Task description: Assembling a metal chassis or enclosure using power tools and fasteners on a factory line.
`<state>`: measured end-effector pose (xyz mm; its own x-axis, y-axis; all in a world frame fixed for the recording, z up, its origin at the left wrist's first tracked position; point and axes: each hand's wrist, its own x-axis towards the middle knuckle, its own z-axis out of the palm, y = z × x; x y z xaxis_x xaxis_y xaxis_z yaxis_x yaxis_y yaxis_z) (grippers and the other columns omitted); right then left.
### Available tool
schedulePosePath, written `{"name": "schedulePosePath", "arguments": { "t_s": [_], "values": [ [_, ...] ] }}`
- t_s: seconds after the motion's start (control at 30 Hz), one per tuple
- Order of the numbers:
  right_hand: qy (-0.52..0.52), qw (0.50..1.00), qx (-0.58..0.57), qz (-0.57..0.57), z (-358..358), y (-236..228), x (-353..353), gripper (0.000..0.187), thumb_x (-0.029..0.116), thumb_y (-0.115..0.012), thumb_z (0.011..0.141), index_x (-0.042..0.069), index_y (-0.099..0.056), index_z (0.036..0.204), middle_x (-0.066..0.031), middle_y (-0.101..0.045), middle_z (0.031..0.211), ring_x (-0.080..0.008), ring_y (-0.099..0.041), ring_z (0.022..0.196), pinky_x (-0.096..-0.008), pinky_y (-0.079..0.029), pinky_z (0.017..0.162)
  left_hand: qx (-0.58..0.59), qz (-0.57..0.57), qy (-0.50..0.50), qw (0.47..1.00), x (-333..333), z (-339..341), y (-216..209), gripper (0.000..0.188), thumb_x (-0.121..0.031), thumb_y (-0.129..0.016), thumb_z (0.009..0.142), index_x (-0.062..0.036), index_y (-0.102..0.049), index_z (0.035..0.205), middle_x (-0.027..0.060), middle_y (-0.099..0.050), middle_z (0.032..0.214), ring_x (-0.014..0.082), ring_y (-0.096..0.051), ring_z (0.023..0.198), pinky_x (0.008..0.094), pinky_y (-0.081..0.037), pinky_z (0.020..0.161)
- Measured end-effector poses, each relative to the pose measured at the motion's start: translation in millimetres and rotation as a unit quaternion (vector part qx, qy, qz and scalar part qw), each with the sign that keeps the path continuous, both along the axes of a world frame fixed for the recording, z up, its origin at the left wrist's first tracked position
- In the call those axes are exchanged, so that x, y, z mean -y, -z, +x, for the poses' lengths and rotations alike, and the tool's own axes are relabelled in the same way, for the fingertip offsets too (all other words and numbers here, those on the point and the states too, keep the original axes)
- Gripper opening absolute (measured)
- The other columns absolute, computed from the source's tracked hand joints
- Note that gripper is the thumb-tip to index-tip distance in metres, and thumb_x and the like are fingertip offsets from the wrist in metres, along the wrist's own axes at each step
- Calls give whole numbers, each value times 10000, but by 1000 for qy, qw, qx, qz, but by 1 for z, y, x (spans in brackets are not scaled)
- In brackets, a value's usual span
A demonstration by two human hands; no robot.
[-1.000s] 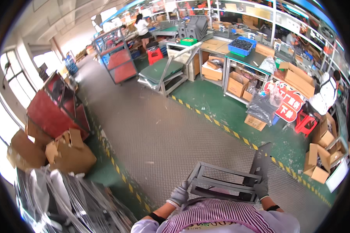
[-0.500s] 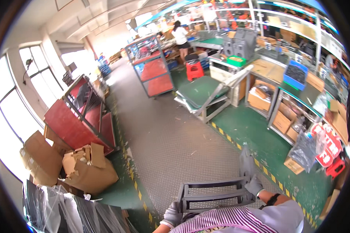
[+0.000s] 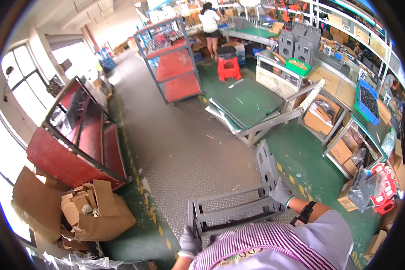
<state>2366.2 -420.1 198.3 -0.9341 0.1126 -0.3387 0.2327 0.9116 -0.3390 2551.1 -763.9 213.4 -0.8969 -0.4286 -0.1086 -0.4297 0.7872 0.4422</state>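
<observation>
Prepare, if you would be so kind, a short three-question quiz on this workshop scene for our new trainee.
1. Multiple choice: what are the person's gloved left hand and gloved right hand holding?
A) a blue tray
B) a grey frame
C) a green bin

2. True or false: as the wearer sees it, the red plastic stool stands to the right of the red-shelved trolley.

3. Fill in the gap: the open cardboard box with torn cardboard inside stands on the person's ____ side.

Key: 1. B; 2. True; 3. left
</observation>
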Motion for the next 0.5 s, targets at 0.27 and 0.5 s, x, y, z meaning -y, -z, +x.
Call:
{"name": "schedulePosePath", "arguments": {
  "t_s": [0.27,0.5],
  "values": [
    [138,987,3,-79,-169,25,85,801,205,-583,623,-129,-179,1228,-289,-556,867,-379,-575,814,-430,-457,727,-80,-21,127,988,121,-254,-5,220,-187,-564,751,-81,-406,861,165,-558,711,417,-533,627,484,-409,512],
    [10,991,-40,-126,-426,10,211,807,163,-582,608,-114,-162,1238,-281,-541,852,-415,-553,777,-440,-446,691,-43,-44,-54,997,200,-427,-20,214,-190,-589,717,-88,-441,833,181,-549,686,413,-541,622,477,-415,528]
  ]
}}
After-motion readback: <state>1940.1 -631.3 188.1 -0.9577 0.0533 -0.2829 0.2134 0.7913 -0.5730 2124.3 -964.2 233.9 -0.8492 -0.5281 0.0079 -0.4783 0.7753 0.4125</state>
